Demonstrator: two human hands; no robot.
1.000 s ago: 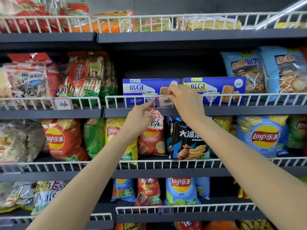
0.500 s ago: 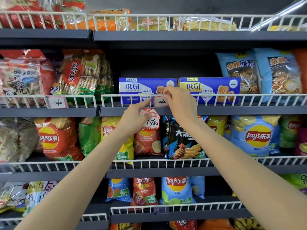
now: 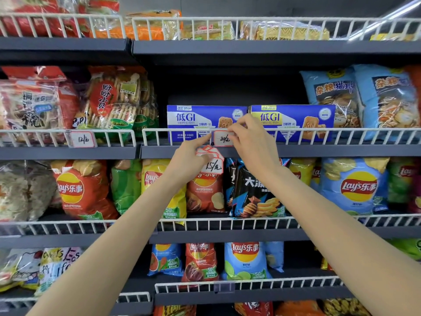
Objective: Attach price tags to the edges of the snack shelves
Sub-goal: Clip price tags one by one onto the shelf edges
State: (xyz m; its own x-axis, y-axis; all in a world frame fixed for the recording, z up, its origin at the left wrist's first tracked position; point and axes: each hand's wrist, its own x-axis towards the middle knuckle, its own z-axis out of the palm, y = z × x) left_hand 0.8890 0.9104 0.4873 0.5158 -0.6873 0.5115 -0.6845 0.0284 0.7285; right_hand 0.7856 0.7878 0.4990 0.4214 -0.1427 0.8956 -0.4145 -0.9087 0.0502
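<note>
Head view: the right hand (image 3: 252,147) is pinching the "20" price tag (image 3: 222,138) onto the white wire rail (image 3: 341,131) before the blue boxes; the left hand (image 3: 189,159) is gripping spare tags (image 3: 211,161), forefinger pressing the tag's left edge; a "12" tag (image 3: 82,139) is hanging already; the lower rails are seemingly lacking tags.

Two blue biscuit boxes (image 3: 206,123) stand side by side. Red chip bags (image 3: 77,190) and a black chip bag (image 3: 255,190) sit one tier below, light-blue snack bags (image 3: 362,99) at upper right.
</note>
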